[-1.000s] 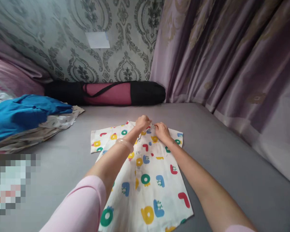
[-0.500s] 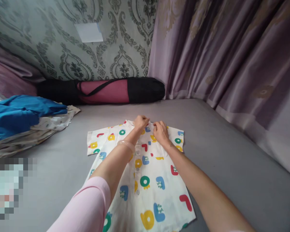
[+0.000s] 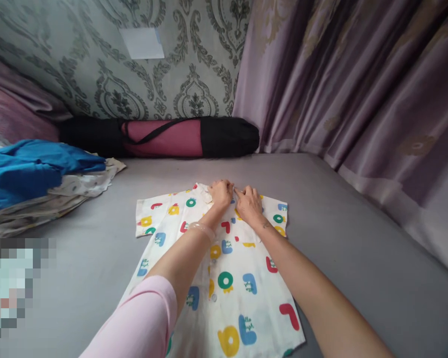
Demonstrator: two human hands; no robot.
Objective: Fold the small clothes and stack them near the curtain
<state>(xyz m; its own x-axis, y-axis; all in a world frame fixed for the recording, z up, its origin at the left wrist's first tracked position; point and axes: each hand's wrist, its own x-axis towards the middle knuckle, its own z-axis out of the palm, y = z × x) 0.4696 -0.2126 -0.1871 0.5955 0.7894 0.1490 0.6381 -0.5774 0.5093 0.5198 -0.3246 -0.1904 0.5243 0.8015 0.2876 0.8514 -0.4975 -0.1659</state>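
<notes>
A white short-sleeved shirt printed with colourful letters lies spread flat, front side up, its collar end away from me. At the collar, my left hand is closed, its fingers pinching the fabric near the neckline. Right beside it, my right hand has curled fingers pressed together on the collar's right side, with the index finger reaching toward my left hand. The collar's middle is mostly hidden behind both hands. A pale bangle circles my left wrist.
The shirt rests on a grey sheet. Blue and white folded clothes are heaped at the left. A black and maroon long bag lies along the patterned wall, and purple curtains hang at the right. A pixelated patch covers the lower left.
My left hand has shifted slightly right, closer to my right hand, and the left collar part now shows more. My right index finger points further toward it. The view has tilted slightly.
</notes>
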